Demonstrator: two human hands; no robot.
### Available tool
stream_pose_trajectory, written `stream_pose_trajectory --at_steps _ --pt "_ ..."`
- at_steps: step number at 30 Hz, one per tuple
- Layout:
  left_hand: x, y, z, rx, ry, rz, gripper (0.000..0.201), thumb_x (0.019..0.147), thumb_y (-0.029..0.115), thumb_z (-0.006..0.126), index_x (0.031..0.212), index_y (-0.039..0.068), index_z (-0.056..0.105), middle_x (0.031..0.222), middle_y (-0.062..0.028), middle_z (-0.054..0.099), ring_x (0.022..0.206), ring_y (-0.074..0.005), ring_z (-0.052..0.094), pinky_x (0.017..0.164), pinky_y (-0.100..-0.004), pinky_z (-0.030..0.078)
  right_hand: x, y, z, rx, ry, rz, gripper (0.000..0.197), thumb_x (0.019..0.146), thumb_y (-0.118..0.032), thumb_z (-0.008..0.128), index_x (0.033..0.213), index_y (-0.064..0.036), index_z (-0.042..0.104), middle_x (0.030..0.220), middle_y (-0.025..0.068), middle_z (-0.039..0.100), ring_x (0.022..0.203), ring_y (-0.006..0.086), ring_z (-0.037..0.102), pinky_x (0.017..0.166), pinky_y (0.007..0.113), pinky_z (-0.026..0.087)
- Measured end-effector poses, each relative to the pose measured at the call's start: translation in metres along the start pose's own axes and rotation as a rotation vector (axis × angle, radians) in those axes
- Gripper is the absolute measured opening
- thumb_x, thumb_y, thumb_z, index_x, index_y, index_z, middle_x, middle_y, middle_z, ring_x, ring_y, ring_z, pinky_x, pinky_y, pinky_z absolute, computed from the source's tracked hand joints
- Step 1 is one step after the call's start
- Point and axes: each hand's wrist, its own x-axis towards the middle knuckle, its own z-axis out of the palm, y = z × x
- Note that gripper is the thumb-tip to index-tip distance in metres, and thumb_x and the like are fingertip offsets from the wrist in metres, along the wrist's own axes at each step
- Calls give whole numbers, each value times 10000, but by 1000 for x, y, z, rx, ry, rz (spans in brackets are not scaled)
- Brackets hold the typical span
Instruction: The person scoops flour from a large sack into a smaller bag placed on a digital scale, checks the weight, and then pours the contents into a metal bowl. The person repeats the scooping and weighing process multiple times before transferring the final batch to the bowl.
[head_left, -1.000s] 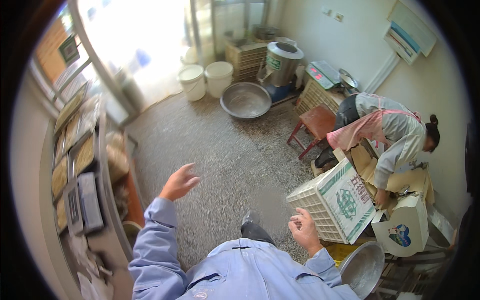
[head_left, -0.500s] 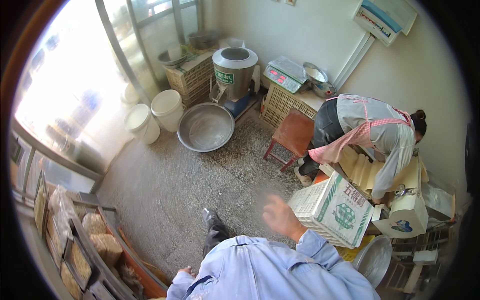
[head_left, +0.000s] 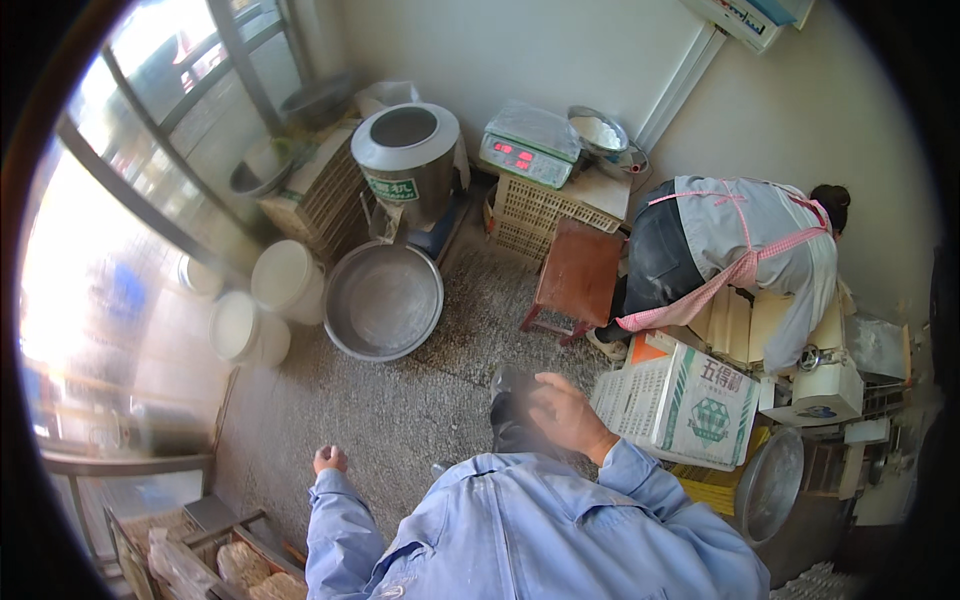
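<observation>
My right hand (head_left: 565,412) hangs in front of my body with nothing in it, its loosely bent fingers partly smeared by motion and apart. Nearest to it is a pale slatted plastic crate (head_left: 632,392) with a white printed panel on its side. My left hand (head_left: 330,459) is at the left, curled closed over the floor, and no object shows in it. Below my right hand, a dark shoe (head_left: 508,385) is stepping on the grey speckled floor (head_left: 400,410).
A person in a pink-checked apron (head_left: 745,230) bends over a cream machine (head_left: 830,390) at right. A brown stool (head_left: 575,270), steel basin (head_left: 383,300), metal mixer (head_left: 405,160), white buckets (head_left: 285,275) and digital scale (head_left: 530,150) stand ahead. Bagged goods (head_left: 240,565) lie lower left.
My view has turned and moved forward, so the basin and stool sit nearer. My left arm has come further into view. One foot has swung ahead; the bent-over person stays at the machine.
</observation>
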Motion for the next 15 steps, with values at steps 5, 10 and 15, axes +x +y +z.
stream_pose_trajectory --at_steps 5,10,15 --pt "7 -1 50 -394 -228 -621 175 842 216 536 893 56 486 688 -58 533 537 -200 516 446 -340 396 70 49 -34 -21 134 -73 218 747 -65 619 928 18 530 1119 193 482 773 288 583 706 347 488" --pt "0 32 119 335 -246 -497 208 852 256 498 974 89 470 741 -60 525 594 -216 504 452 -354 366 133 81 -80 119 178 21 259 756 -68 611 979 21 513 1090 181 499 740 261 585 688 328 490" --pt "22 133 198 213 -134 -334 381 824 128 556 1161 24 414 808 -99 579 620 -197 562 443 -300 397 204 116 -102 380 155 210 314 802 -131 604 1049 33 502 981 145 566 731 176 607 623 282 496"
